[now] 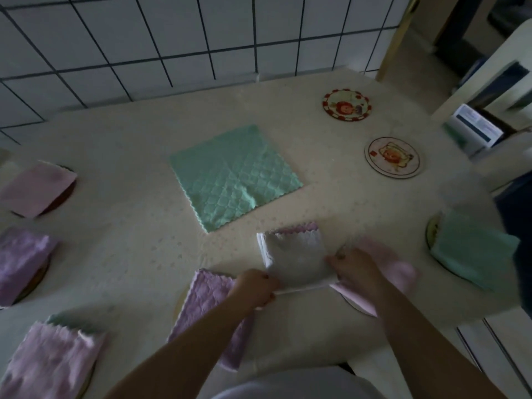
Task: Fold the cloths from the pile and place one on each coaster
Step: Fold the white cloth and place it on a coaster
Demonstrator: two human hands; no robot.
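Both forearms outstretched, left hand point(257, 286) and right hand point(355, 268) fingers pinching folded white cloth point(293, 254) edges.

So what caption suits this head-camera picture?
Both hands fold a white cloth; two coasters remain bare.

**Camera placement: single head-worn view**

One view only, so no overlap with any other view. The wide-angle camera sits on the person's head, looking forward and steeply down onto the tabletop point(138, 254). The forearms enter from the bottom edge and the hands lie close below the lens, low in the frame's centre. The tiled wall point(172, 33) at the tabletop's far edge fills the upper part of the frame. Straight lines bow toward the borders, and the picture is dim and slightly blurred.
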